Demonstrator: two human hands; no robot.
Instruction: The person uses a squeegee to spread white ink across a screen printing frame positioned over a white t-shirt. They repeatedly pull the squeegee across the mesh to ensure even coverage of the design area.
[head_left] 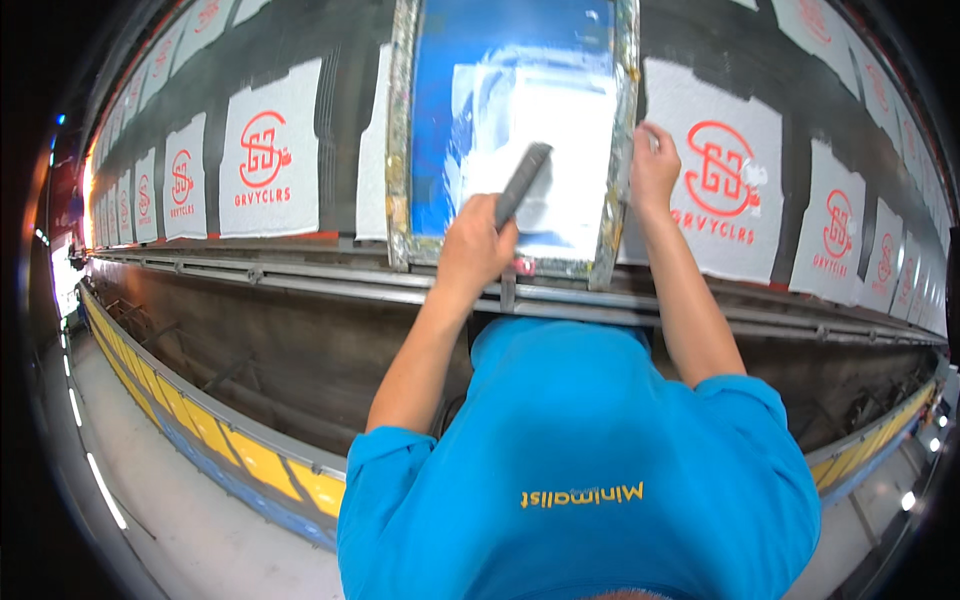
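Note:
My left hand (474, 242) is wrapped round a dark grey squeegee (524, 180), which slants up over a screen printing frame. The frame (399, 190) has paint-crusted edges and a blue mesh (431, 130). White ink (565, 100) coats much of the mesh on its middle and right side. Just outside the frame's right edge is my right hand (655, 172), its fingers loosely curled, a gap by the thumb and nothing visible in them. A white fabric piece (765, 130) with a red print lies beside that hand. Whatever is under the frame is hidden.
More white printed pieces (270, 150) lie in rows on the dark table (345, 130), left and right. A metal rail (330, 268) runs along its near edge. Lower left, a yellow-panelled edge (215, 415) borders the pale floor (230, 525).

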